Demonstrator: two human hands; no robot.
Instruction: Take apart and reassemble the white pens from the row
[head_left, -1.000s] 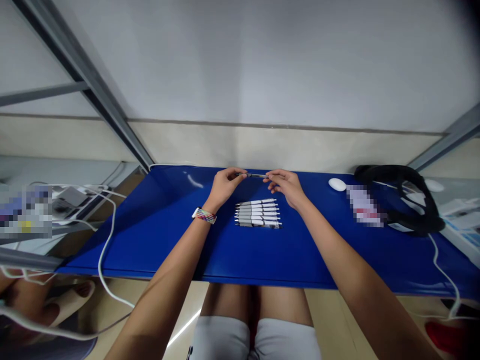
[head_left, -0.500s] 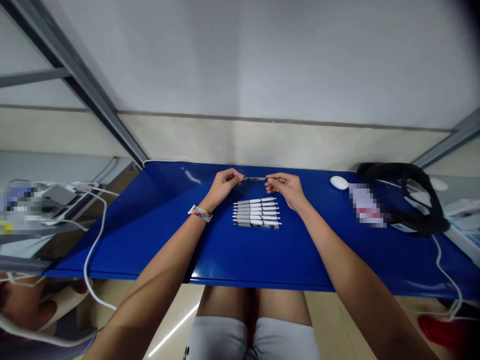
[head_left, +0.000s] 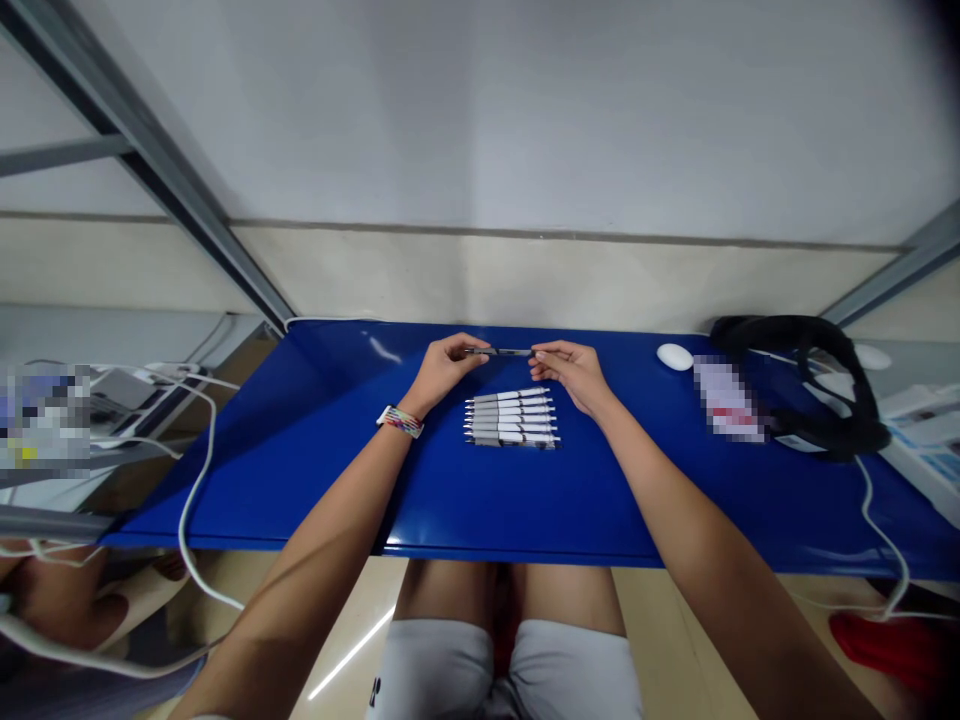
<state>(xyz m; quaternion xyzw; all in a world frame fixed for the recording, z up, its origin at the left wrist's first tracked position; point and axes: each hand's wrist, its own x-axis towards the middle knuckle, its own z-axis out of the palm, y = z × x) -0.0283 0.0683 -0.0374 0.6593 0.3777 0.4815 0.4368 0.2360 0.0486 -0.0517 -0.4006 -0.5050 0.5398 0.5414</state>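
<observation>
A dark-grey pen (head_left: pixel 510 352) lies level between my two hands, near the back of the blue table. My left hand (head_left: pixel 446 368) pinches its left end between thumb and fingers. At the other end, my right hand (head_left: pixel 574 372) has its thumb and forefinger closed on the pen. Just nearer to me, a row of several white-and-grey pens (head_left: pixel 510 415) rests on the table, side by side, with their tips to the left. The nearest pen in that row looks darker and partly clear.
On the right of the blue table (head_left: pixel 315 480) are a white oval object (head_left: pixel 675 357), a blurred-out packet (head_left: pixel 727 398) and a black headband-like device (head_left: pixel 862 400) with a white cable. Another white cable (head_left: pixel 196 500) hangs at the left edge. A wall stands behind.
My left hand's fingers have shifted along the pen's left end, so more of its tip shows. The right hand keeps its hold. The row of pens lies as before; the view has tilted slightly.
</observation>
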